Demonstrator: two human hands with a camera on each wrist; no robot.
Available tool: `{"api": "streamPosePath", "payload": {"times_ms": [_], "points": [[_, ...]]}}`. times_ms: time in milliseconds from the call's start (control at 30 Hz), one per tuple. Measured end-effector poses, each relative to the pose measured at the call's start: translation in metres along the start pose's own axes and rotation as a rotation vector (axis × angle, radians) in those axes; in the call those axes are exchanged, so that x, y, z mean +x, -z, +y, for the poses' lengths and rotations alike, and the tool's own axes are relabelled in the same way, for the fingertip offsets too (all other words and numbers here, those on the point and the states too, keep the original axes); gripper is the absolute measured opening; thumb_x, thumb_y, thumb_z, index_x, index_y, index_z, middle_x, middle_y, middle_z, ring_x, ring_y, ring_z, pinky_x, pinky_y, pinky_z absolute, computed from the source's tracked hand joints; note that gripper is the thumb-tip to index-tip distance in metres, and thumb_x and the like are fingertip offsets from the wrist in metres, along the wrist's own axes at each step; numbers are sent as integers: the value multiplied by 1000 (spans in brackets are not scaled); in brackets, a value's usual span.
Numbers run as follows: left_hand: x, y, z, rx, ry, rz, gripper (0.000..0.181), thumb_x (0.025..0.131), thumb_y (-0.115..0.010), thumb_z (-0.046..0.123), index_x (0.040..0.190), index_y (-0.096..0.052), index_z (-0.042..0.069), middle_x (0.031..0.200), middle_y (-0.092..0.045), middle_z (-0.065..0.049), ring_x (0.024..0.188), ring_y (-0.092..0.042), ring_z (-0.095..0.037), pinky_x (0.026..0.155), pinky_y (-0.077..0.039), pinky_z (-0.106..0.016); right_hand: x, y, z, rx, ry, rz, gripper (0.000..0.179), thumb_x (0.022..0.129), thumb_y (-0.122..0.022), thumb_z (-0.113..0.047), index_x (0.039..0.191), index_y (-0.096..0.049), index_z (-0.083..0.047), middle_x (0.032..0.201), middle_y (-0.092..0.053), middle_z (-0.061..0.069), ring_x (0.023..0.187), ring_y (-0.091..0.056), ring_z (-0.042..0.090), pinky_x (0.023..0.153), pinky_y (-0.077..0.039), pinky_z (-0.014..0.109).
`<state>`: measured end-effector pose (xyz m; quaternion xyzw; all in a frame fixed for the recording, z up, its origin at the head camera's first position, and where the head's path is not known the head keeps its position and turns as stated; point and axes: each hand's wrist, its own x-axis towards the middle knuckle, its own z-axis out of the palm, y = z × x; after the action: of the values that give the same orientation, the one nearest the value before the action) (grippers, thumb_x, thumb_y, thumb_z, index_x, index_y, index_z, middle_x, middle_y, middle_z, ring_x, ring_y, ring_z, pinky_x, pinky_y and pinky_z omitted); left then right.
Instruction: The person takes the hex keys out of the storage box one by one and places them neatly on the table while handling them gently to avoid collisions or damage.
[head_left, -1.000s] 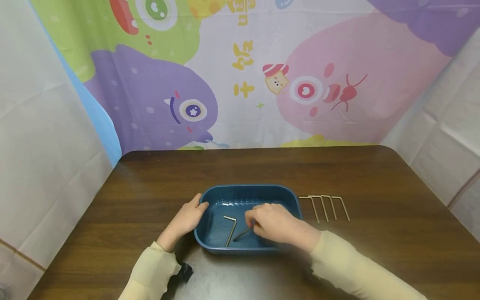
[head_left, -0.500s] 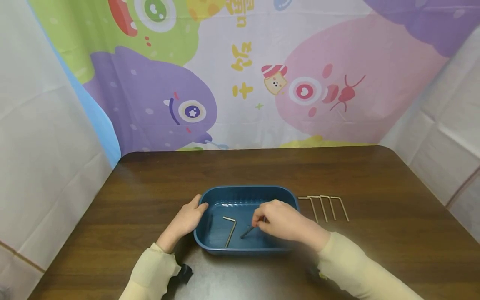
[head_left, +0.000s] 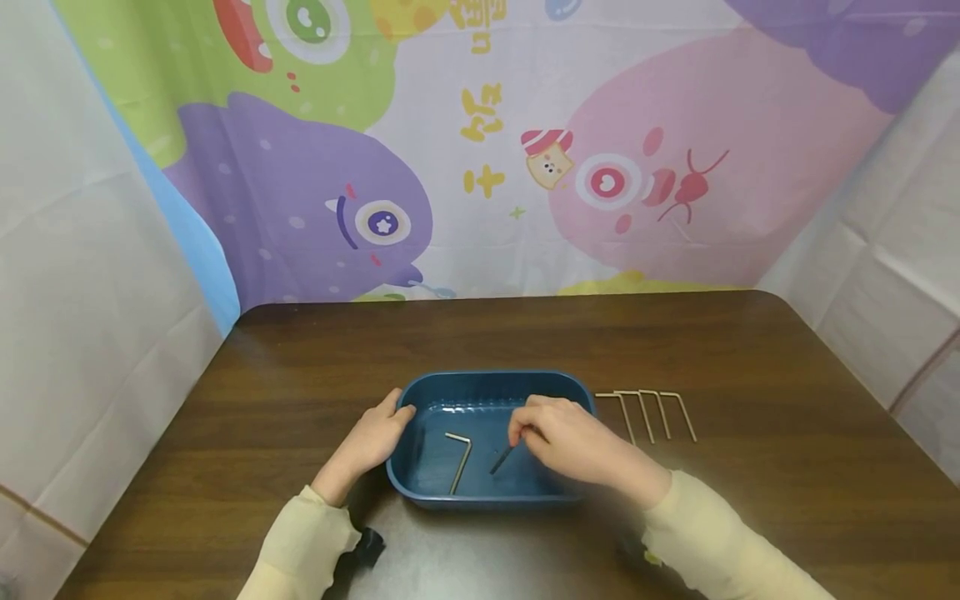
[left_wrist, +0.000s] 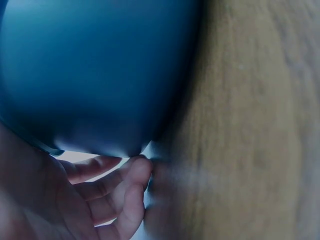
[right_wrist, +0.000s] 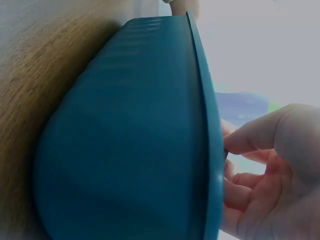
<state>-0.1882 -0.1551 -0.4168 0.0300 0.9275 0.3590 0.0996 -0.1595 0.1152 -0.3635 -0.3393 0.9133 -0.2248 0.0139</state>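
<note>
A dark blue rectangular bin stands on the table. My left hand holds its left end, thumb over the rim and fingers along the outer wall; the left wrist view shows these fingers bent under the bin's end. Over the right half of the bin, my right hand pinches a dark hex key, its free end slanting down to the left. The rest of that key is hidden by the fingers. Another, brass-coloured hex key lies on the bin floor, to the left.
Just right of the bin, several L-shaped hex keys lie side by side on the brown wooden table. A small black object sits by the left sleeve. Behind the table hangs a cartoon-printed curtain.
My right hand has shifted right within the bin, taking the pinched hex key along, and the key now points more steeply down. My left hand has stayed on the rim.
</note>
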Motion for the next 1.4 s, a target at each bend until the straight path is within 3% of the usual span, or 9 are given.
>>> {"api": "streamPosePath", "payload": {"times_ms": [233,600,767,967,1400], "points": [[-1,0,0,-14,9,-7,51,95,-31,29,137,-30,-1,136,-40,-23,123,-40,-38,97,-33,-52,-3,0,4,8,-69,9,22,83,-50,-6,79,-66,-20,74,-53,-11,59,-42,5,54,-36,21],[1,-1,-2,-22,8,-9,51,95,-31,29,137,-30,0,136,-40,-22,123,-40,-38,97,-32,-52,-8,4,4,38,-68,44,25,80,-49,1,88,-71,-8,77,-63,-3,61,-46,4,55,-38,19],[2,-1,-2,-25,7,-13,53,95,-31,29,138,-28,-1,137,-39,-23,124,-39,-39,98,-32,-53,-12,6,6,19,-38,100,16,76,-59,1,85,-69,-9,71,-59,-7,62,-49,2,57,-41,17],[2,-1,-2,-31,4,-15,53,95,-31,29,138,-27,-2,137,-38,-23,124,-38,-39,98,-32,-53,-18,15,9,62,-101,196,6,77,-68,-11,80,-66,-16,69,-53,-11,60,-47,0,55,-40,18],[1,0,-2,-35,16,-28,56,96,-30,29,140,-23,-3,140,-33,-24,127,-34,-39,100,-29,-53,-29,40,25,124,-163,384,9,80,-69,-16,88,-66,-17,81,-57,-10,69,-53,4,63,-45,23]]}}
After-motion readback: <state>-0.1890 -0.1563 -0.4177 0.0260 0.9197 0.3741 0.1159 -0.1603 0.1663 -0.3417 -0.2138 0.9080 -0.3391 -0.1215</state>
